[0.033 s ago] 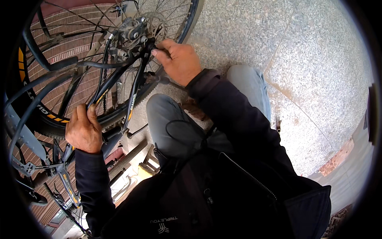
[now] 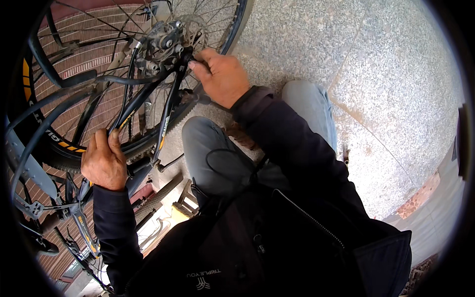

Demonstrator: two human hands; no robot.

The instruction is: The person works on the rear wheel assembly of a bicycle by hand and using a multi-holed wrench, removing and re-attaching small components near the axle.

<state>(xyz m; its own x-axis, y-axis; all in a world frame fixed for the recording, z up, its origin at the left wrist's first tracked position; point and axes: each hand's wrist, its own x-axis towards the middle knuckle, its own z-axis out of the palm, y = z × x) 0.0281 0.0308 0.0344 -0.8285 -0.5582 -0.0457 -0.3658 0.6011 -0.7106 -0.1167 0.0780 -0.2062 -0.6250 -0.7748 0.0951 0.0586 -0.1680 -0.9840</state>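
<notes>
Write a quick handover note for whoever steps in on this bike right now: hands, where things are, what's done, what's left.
Left hand: gripping a dark frame tube of the bicycle, steadying it.
Right hand: fingers at the rear wheel hub, beside the disc rotor; whether it holds a small part or tool cannot be told.
The rear wheel sits in the frame, and the bike stands on a speckled stone floor.
Done: nothing can be confirmed as finished.
Left: probably the work at the hub; keep the frame steady.

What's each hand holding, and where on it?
Left hand grips the bicycle frame at a dark lower tube near the crank. Right hand has fingertips at the rear wheel hub, beside the disc; any held part is hidden.
</notes>
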